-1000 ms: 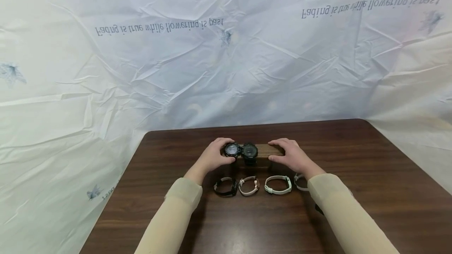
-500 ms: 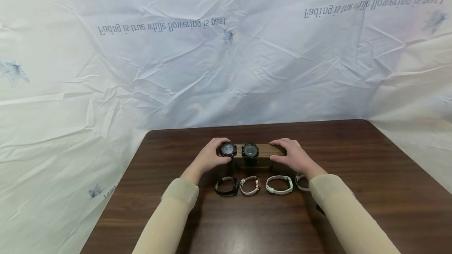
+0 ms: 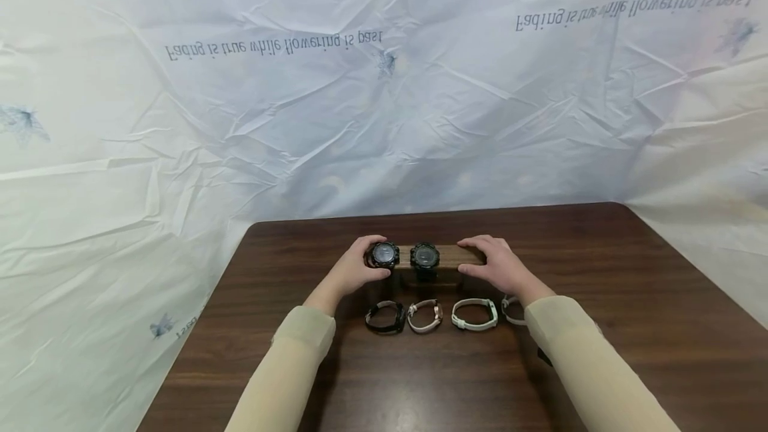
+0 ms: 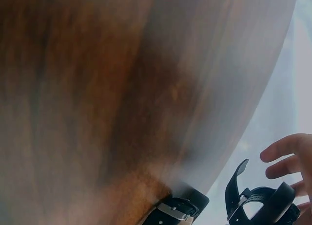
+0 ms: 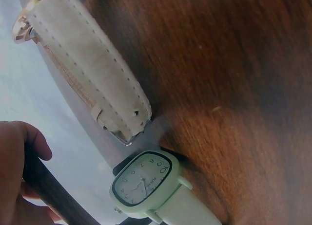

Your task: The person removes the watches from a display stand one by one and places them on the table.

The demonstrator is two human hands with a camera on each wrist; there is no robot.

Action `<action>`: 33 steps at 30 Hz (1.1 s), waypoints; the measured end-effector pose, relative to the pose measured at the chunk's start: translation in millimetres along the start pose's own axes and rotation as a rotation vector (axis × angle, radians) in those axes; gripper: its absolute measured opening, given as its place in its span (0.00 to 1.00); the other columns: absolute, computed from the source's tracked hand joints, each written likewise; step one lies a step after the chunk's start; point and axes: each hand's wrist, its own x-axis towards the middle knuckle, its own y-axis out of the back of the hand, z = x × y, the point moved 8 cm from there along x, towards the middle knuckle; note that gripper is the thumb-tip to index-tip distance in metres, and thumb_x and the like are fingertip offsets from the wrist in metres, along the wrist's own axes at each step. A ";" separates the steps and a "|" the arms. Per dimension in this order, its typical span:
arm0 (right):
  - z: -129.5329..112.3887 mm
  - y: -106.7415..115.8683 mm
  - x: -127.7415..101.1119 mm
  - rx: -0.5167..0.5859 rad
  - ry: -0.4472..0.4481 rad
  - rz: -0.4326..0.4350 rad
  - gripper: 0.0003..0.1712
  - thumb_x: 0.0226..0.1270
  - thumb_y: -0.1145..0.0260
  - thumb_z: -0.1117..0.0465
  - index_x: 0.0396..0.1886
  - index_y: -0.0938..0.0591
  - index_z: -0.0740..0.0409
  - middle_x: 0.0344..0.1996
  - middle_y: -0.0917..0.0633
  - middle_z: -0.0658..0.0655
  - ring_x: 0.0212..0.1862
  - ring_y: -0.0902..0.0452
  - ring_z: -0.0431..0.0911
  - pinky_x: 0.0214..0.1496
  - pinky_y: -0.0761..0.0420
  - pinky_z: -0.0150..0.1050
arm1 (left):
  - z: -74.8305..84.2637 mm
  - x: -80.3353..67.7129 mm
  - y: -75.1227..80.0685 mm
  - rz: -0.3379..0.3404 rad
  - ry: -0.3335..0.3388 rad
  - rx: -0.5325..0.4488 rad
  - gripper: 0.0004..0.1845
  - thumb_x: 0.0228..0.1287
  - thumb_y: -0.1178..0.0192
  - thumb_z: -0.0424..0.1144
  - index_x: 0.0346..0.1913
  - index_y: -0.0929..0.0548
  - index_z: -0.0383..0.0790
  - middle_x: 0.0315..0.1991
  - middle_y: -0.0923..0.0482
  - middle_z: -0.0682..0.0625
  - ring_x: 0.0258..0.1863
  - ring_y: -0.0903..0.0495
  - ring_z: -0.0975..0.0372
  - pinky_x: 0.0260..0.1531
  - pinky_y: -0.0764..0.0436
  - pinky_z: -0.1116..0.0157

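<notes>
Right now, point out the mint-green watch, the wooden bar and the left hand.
mint-green watch (image 5: 145, 182): right wrist view, on its dial.
wooden bar (image 3: 457, 255): head view, bare top face.
left hand (image 3: 354, 269): head view, back of hand.

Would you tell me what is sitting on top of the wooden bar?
Two black watches sit on the wooden bar; the left hand grips one, the right hand covers the bar's right end.
</notes>
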 end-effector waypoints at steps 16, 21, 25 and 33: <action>-1.5 0.9 -0.5 0.002 0.004 -0.004 0.33 0.52 0.42 0.38 0.56 0.31 0.46 0.55 0.33 0.53 0.59 0.47 0.55 0.55 0.43 0.55 | -14.5 2.0 -9.5 -0.020 0.102 -0.274 0.34 0.47 0.34 0.40 0.56 0.38 0.61 0.53 0.37 0.55 0.48 0.31 0.60 0.42 0.30 0.58; -1.3 1.8 -1.1 -0.003 0.003 -0.001 0.33 0.52 0.42 0.38 0.56 0.31 0.46 0.55 0.33 0.53 0.59 0.47 0.55 0.55 0.43 0.55 | -14.2 2.9 -10.6 -0.030 0.098 -0.299 0.34 0.47 0.34 0.40 0.57 0.38 0.60 0.54 0.39 0.54 0.48 0.32 0.60 0.42 0.29 0.58; -2.0 1.3 -1.9 -0.001 0.004 -0.003 0.33 0.52 0.42 0.38 0.56 0.31 0.46 0.56 0.33 0.53 0.60 0.47 0.55 0.54 0.43 0.55 | -14.0 1.0 -10.7 -0.039 0.087 -0.304 0.34 0.47 0.34 0.40 0.57 0.39 0.59 0.55 0.40 0.54 0.49 0.33 0.59 0.42 0.30 0.58; -1.3 1.7 -2.1 0.005 0.000 0.003 0.33 0.51 0.42 0.38 0.56 0.31 0.45 0.56 0.33 0.53 0.60 0.47 0.55 0.54 0.42 0.55 | -12.4 -3.4 -8.6 -0.044 0.099 -0.365 0.33 0.49 0.35 0.38 0.57 0.39 0.57 0.55 0.41 0.52 0.47 0.32 0.58 0.38 0.27 0.58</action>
